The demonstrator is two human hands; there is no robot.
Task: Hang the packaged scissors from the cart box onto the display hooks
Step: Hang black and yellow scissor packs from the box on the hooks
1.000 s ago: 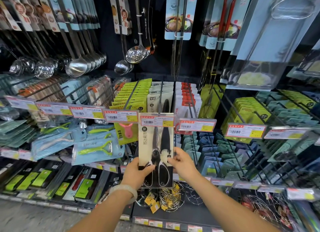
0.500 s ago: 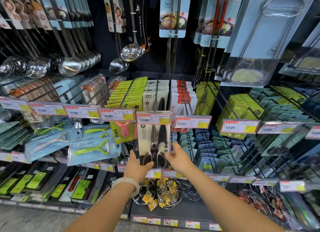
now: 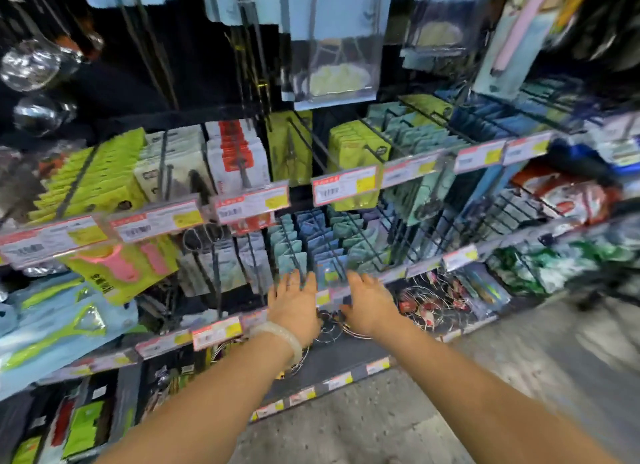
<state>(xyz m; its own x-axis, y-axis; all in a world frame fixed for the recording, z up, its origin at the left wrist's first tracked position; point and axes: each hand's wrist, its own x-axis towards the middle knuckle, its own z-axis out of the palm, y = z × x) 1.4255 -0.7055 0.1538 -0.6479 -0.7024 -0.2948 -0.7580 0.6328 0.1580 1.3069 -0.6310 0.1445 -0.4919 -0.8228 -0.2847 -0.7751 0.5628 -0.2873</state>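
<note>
The view is blurred. Beige packs of scissors (image 3: 173, 172) hang in a row on a display hook (image 3: 162, 162) left of centre. The front pack's black scissor handles (image 3: 202, 238) show below the price tag (image 3: 156, 221). My left hand (image 3: 294, 304), with a pale bangle on its wrist, and my right hand (image 3: 370, 304) are stretched out side by side to the right of that hook. Their fingers are spread and hold nothing. Both are near the lower price rail (image 3: 325, 295). The cart box is out of view.
Long wire hooks (image 3: 311, 141) with green, blue and teal packs jut out from the shelf above my hands. Ladles (image 3: 31, 65) hang at the upper left. Wire racks (image 3: 426, 300) lie on the bottom shelf. The speckled floor (image 3: 450, 387) opens to the right.
Both hands have let go of the scissors pack, which now hangs on the hook. The view has swung right, and my hands have moved right and away from the pack.
</note>
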